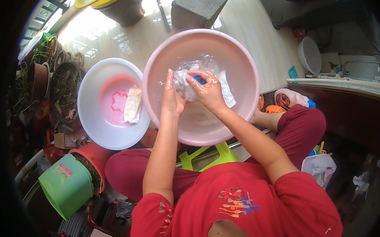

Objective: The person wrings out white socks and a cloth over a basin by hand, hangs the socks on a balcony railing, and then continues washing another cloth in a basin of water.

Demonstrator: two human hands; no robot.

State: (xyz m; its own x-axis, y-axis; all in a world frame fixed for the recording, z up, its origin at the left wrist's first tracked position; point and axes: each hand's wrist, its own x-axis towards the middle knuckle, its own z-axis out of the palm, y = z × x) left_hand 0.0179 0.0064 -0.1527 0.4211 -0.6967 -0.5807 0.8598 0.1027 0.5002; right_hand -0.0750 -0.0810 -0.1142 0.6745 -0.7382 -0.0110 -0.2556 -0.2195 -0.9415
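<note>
Both hands are over a pink plastic basin (203,135) of water. My left hand (173,97) supports a wet white cloth (184,83) from its left side. My right hand (209,90) grips a small blue object (199,79), partly hidden by the fingers, against the cloth; its exact kind I cannot tell. Another strip of white cloth (227,90) hangs in the water right of my right hand. At the left, a white basin (91,122) with a pink-tinted bottom holds a folded, yellow-stained white cloth (132,105).
A concrete block (198,10) and a dark bucket (125,13) stand beyond the basins. Potted plants (66,89) line the left side, above a green plastic container (67,185). A lime-green plastic stool (211,159) is below the basin. A pink bottle (289,97) lies right of it.
</note>
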